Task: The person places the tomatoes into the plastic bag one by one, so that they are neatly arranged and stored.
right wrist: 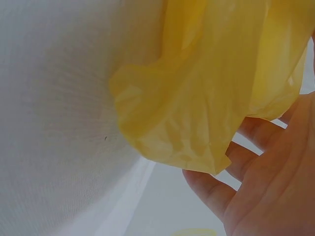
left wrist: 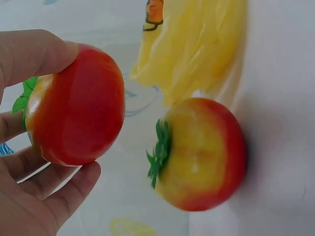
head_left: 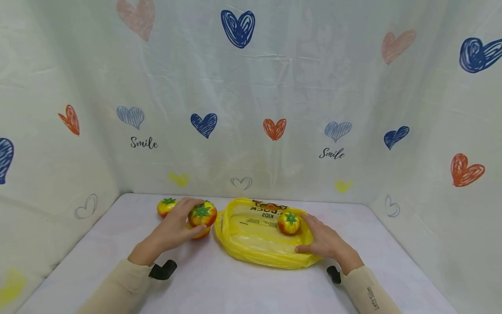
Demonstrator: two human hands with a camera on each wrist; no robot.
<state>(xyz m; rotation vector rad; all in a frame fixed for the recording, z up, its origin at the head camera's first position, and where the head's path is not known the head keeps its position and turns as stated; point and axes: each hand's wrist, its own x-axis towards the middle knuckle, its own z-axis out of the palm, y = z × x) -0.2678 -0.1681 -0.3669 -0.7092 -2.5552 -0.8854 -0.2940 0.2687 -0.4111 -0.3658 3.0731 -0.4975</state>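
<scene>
My left hand (head_left: 178, 226) holds a red-and-yellow toy tomato (left wrist: 81, 110) with a green leafy top, thumb on one side and fingers on the other. Just under it a second toy tomato (left wrist: 204, 155) rests on the table, partly hidden in the head view. A third tomato (head_left: 164, 208) lies behind that hand, to the left. At centre spreads a yellow plastic bag (head_left: 259, 253), with another tomato (head_left: 288, 224) on its right part; whether inside or on top, I cannot tell. My right hand (head_left: 327, 240) touches the bag's right edge with spread fingers.
A white table (head_left: 251, 290) carries everything. Behind and at both sides hangs a pale curtain (head_left: 243, 87) printed with hearts. Black straps or mounts (head_left: 162, 270) sit at both wrists.
</scene>
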